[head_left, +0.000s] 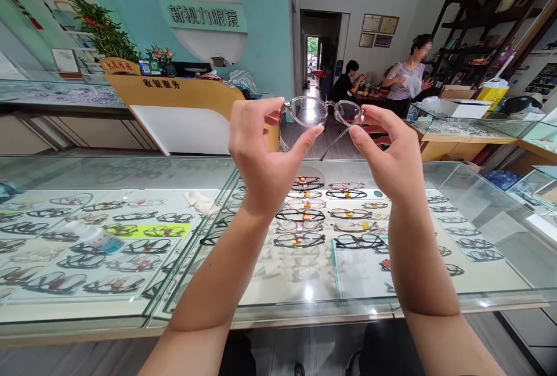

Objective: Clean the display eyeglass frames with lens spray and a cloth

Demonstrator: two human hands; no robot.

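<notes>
A pair of eyeglasses (329, 105) with clear round lenses and a thin frame is held up above the glass counter, its front spread between my two hands. My left hand (265, 147) pinches the frame's left end, the thumb lying just under the left lens. At the right end, my right hand (389, 147) grips near the hinge with thumb and fingers. One thin temple arm slants down between the hands; the other shows beside my left fingers. Both forearms reach over the counter.
Below my arms, a glass display counter (209, 309) holds rows of eyeglasses (300, 240). A small bottle (98, 238) stands on its left. Beyond are a cashier desk (183, 94), a seated person (343, 81), a standing person (404, 79) and another glass case (461, 127) at right.
</notes>
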